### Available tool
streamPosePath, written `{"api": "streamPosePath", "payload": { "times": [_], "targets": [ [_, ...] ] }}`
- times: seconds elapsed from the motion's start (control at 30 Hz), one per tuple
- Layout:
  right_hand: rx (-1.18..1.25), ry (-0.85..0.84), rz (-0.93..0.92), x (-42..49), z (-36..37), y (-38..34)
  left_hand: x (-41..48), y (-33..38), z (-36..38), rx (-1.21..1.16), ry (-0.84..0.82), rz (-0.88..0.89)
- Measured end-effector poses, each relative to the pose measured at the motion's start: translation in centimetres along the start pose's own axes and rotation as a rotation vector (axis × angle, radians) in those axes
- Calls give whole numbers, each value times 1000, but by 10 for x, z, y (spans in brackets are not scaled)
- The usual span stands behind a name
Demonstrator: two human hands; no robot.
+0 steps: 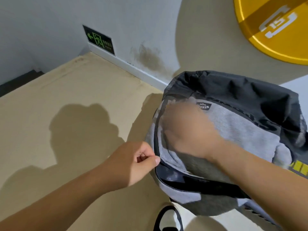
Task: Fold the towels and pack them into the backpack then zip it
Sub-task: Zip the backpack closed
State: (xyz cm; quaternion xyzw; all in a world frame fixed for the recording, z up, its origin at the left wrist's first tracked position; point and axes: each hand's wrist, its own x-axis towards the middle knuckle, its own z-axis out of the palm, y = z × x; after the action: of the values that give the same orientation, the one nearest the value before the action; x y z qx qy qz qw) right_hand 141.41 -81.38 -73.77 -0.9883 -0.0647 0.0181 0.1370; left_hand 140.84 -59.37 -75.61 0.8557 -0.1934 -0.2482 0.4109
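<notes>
Pinched the backpack (241, 130), low right near the wall (50, 22), beside its zip (156, 140) with left hand (133, 164) thumb and forefinger, right hand (188, 129) blurred on top, grip impossible to tell; probably risked jamming cloth in the teeth or slipping under a hard tug.

The backpack (233, 130) is placed at the right, with the floor (75, 97) to its left and the wall (50, 22) behind. Its left edge is pinched by the left hand (138, 162); the right hand (188, 129), blurred, is laid on its front. A sign (99, 40) is fixed low on the wall.
</notes>
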Motion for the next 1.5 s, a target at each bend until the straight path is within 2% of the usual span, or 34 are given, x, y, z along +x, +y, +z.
{"api": "streamPosePath", "payload": {
  "times": [0.03,0.13,0.23,0.37,0.47,0.57,0.6,0.67,0.8,0.9,1.1,1.27,1.5],
  "targets": [
    [56,-12,-32,-23,-3,-12,-4,2,5,-83,54,-47],
    [274,-198,-3,-74,3,-32,-15,9,18,-217,134,-110],
    [431,-84,56,-88,20,-31,-28,18,30,-210,126,-84],
    [475,72,12,-91,31,-35,-34,21,31,-148,122,-71],
    [473,126,-4,-95,35,-35,-40,20,27,-286,86,-132],
    [500,148,21,-95,35,-34,-43,21,26,-497,199,-244],
    [508,155,34,-94,35,-34,-39,22,27,-487,244,-293],
    [525,157,37,-94,33,-35,-26,26,31,-360,222,-375],
    [526,145,-7,-102,28,-32,1,38,38,-125,150,-385],
    [460,102,-33,-112,23,-30,11,38,36,-103,148,-428],
    [462,99,-20,-122,19,-25,-1,51,50,-58,-24,-538],
    [514,60,25,-125,16,-22,0,50,55,-245,116,-515],
    [549,3,-9,-157,-5,-1,6,48,38,-350,333,-533]
  ]
}}
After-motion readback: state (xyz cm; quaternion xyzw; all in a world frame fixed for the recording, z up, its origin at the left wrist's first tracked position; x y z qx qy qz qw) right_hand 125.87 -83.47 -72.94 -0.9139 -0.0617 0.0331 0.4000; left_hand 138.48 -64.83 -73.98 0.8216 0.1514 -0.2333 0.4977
